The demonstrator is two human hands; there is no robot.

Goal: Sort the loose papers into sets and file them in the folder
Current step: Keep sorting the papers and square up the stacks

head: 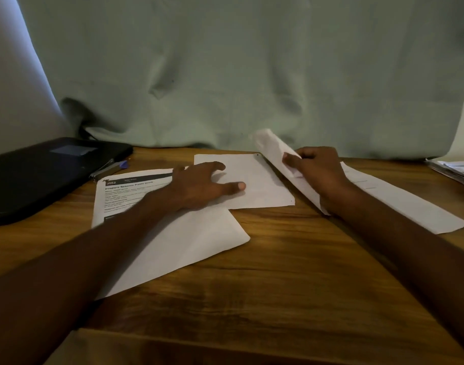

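Three sets of white paper lie on the wooden table (278, 272). A printed sheet (173, 241) with a dark header lies at the left, under my left forearm. A blank sheet (262, 191) sits in the middle, overlapping it. My left hand (199, 185) rests flat on the blank sheet, fingers spread. My right hand (315, 169) pinches the lifted, curled edge of a third sheet (273, 151). Beneath it a further page (410, 204) lies flat, reaching right. A black folder (41, 175) lies closed at the far left.
A stapler or pen with a blue tip (107, 168) lies beside the black folder. A stack of documents (454, 172) sits at the right edge. A pale green cloth (238, 75) hangs behind the table. The table's front edge runs near the bottom.
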